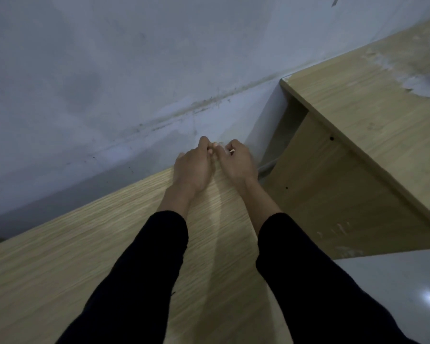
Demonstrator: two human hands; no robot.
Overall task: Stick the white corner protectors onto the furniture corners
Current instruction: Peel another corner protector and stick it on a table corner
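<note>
Your left hand [191, 167] and right hand [236, 163] meet | curled fingers pinching the small corner protector [222, 148] | at desk [109, 244] far corner

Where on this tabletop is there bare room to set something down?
Bare: the wide tabletop stretch between the left sleeve and the wall-side edge, and the narrow strip between it and the right sleeve. Crowded: the far corner, where left hand and right hand pinch a whitish piece.

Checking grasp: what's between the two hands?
Head view: a small blurred whitish piece, pinched by left hand and right hand, at the corner of the light wooden tabletop.
</note>
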